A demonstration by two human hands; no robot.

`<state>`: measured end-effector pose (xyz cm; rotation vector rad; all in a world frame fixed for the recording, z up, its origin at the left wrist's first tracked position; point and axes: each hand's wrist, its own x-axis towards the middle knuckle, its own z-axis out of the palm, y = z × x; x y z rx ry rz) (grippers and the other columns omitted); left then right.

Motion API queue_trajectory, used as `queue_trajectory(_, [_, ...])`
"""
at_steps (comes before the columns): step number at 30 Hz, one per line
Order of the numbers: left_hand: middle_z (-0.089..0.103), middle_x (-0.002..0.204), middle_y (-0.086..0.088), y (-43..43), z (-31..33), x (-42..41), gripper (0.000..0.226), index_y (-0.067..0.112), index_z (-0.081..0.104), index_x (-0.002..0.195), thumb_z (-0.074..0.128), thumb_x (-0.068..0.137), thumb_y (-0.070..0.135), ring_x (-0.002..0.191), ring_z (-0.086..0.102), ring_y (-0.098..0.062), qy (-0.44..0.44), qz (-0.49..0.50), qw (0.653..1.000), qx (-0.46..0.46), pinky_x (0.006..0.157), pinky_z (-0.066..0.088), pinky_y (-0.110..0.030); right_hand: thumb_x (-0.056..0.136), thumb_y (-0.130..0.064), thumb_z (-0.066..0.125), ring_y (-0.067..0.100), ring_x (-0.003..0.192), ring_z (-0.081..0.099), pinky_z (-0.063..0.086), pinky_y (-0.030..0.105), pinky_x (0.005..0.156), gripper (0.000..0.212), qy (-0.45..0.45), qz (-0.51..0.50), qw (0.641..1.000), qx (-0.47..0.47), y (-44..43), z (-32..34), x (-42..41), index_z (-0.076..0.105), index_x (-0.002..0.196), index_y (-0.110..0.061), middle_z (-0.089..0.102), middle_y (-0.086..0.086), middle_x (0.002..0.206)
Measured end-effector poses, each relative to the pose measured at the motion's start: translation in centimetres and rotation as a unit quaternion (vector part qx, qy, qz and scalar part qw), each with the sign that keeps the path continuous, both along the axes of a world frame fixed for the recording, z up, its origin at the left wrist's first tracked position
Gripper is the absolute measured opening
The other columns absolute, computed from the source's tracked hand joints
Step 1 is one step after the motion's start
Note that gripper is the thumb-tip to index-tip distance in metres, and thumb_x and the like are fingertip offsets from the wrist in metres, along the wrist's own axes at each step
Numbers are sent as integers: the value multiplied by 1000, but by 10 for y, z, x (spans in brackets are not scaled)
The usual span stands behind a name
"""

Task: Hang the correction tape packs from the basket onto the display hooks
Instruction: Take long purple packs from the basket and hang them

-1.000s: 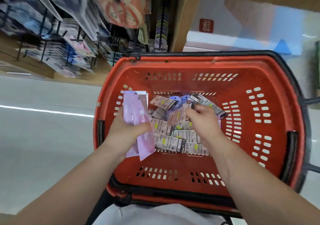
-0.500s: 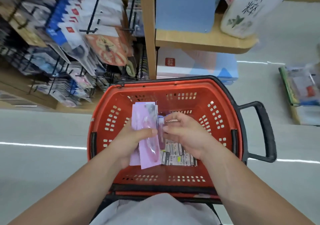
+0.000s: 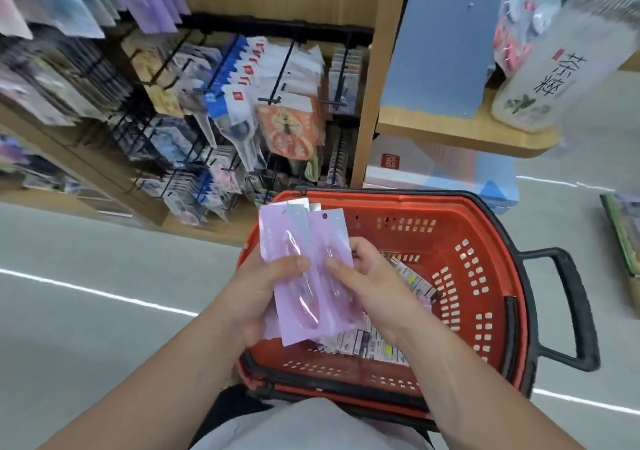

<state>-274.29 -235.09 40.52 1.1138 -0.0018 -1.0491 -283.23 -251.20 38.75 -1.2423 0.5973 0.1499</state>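
Stationery aisle, shelving to your left: you hold at least three pink packs (image 3: 313,269) fanned above the one red basket (image 3: 485,238), left grip (image 3: 258,293) clamped on the fan, right grip (image 3: 375,288) pinching the front pack. None of these is hung yet. The hooks (image 3: 277,84) stand ahead, and loose packs (image 3: 381,344), too jumbled to count, lie in the basket.

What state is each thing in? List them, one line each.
Pink packs, fanned out, held over the basket.
Left hand, grips the pink packs, thumb across the front.
Right hand, pinches the front pink pack.
Basket, holds more packs.
Loose packs, lying in the basket.
Hooks, loaded with other goods.
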Motion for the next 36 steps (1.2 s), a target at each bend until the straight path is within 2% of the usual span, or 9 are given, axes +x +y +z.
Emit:
queue_trajectory(4, [73, 117, -28, 45, 10, 32, 48, 7, 76, 117, 75, 70, 7, 98, 75, -42, -8, 43, 999, 27, 77, 63, -49, 101, -32, 63, 24, 103, 74, 60, 47, 86, 19, -28, -9, 999, -25, 38, 13, 32, 59, 119, -27, 76, 1, 112])
queue_trajectory(6, [75, 115, -25, 75, 15, 53, 57, 4, 69, 124, 75, 68, 8, 97, 76, -38, -24, 55, 998, 33, 72, 63, -44, 102, -31, 61, 24, 101, 73, 58, 45, 85, 18, -45, -26, 998, -31, 67, 17, 56, 59, 118, -25, 76, 6, 111])
queue_trajectory(10, [79, 97, -13, 145, 30, 106, 51, 10, 66, 120, 68, 69, 8, 79, 78, -28, -49, 64, 996, 34, 59, 61, -35, 97, -23, 62, 27, 88, 66, 50, 44, 81, 10, -36, -77, 995, -53, 138, 22, 113, 64, 106, -25, 72, 10, 96])
queue_trajectory(14, [78, 89, -11, 210, 48, 157, 48, 13, 67, 113, 71, 66, 10, 73, 77, -25, -62, 65, 995, 46, 57, 61, -34, 77, -23, 57, 26, 83, 53, 43, 44, 77, 28, -31, -117, 991, -65, 202, 40, 161, 59, 103, -15, 57, 11, 87])
queue_trajectory(18, [75, 90, -13, 247, 70, 195, 53, 14, 66, 116, 74, 64, 16, 73, 75, -27, -67, 71, 994, 56, 58, 60, -37, 85, -28, 65, 26, 79, 59, 45, 42, 76, 18, -68, -142, 984, -86, 232, 63, 186, 66, 102, -26, 63, 18, 86])
queue_trajectory(25, [72, 83, -12, 248, 104, 236, 47, 13, 66, 110, 73, 64, 13, 65, 72, -25, -76, 52, 996, 12, 53, 58, -34, 93, -31, 69, 27, 75, 53, 40, 41, 71, 18, -132, -197, 962, -134, 225, 97, 208, 64, 107, -19, 63, 16, 86])
queue_trajectory(31, [69, 81, -9, 206, 131, 267, 43, 17, 66, 109, 71, 67, 12, 67, 70, -21, -141, 15, 990, -6, 54, 58, -34, 104, -21, 58, 4, 89, 67, 51, 29, 77, 17, -202, -222, 934, -193, 177, 130, 247, 61, 119, -29, 76, -14, 101])
queue_trajectory(34, [68, 83, -10, 185, 140, 280, 41, 18, 66, 109, 72, 69, 11, 68, 69, -22, -162, 4, 987, -12, 55, 58, -36, 105, -21, 56, 5, 96, 70, 57, 27, 80, 19, -224, -217, 929, -198, 153, 140, 271, 59, 120, -32, 76, -15, 106])
queue_trajectory(36, [69, 86, -11, 174, 143, 287, 43, 17, 66, 112, 72, 69, 11, 71, 70, -23, -175, 9, 984, -9, 57, 59, -36, 105, -20, 56, 11, 101, 71, 59, 36, 83, 18, -236, -214, 928, -196, 141, 141, 284, 59, 121, -30, 76, -11, 110])
